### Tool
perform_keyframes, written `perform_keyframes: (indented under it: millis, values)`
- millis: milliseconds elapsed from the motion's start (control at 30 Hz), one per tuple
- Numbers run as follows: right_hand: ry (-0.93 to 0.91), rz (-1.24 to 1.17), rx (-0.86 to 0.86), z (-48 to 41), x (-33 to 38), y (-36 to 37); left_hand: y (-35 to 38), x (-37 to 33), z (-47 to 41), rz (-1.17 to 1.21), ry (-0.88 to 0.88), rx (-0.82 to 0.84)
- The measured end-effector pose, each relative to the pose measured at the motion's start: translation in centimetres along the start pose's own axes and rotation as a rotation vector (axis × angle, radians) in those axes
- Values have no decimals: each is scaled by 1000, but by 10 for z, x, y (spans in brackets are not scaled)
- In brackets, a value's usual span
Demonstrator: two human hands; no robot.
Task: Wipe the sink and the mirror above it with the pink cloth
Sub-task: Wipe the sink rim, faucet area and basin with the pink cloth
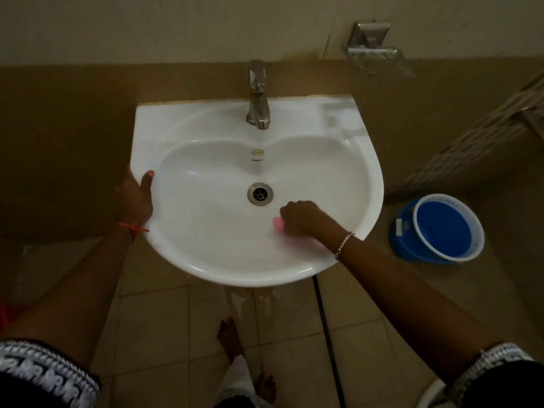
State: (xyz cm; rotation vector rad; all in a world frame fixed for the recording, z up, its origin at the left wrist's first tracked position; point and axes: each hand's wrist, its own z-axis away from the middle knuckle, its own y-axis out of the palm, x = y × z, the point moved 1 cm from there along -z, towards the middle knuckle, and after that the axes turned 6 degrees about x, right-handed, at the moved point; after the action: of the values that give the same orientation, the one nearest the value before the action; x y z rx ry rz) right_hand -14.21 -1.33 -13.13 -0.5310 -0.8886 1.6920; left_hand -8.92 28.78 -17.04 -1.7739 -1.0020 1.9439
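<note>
Sink: fingers of our right hand clench the pink cloth beside the drain | our left hand grips the left rim, thumb over.

A white china sink has a shiny metal tap at its far edge and a round metal drain in the middle. The right hand is down in the bowl, just near and right of the drain. Its fingers are curled round a small pink cloth that pokes out on the left — the cloth touches the bowl. The left hand grips the sink's left rim, thumb on top. A round blue plastic bucket stands on the floor to the right — well apart from the sink.
</note>
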Motion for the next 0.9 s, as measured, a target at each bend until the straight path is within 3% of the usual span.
perform_keyframes:
  millis: [333, 500, 600, 700, 800, 900]
  values:
    - [-179, -43, 386, 23, 76, -30, 0, 6, -2, -34, 3, -1]
    - [-217, -213, 443, 32, 73, -46, -2, 9, -1, 13, -36, 39]
    - [-219, -640, 354, 39, 53, -50, -5, 5, -1, -54, -51, 64]
    - [-219, -1110, 193, 46, 41, -53, -8, -15, 9, -178, 53, 77]
    - [-192, -1276, 85, 50, 37, -61, -12, -53, 20, -178, 160, 114]
    - [-172, -1383, -29, 64, 32, -77, -23, -99, 33, 101, 120, 185]
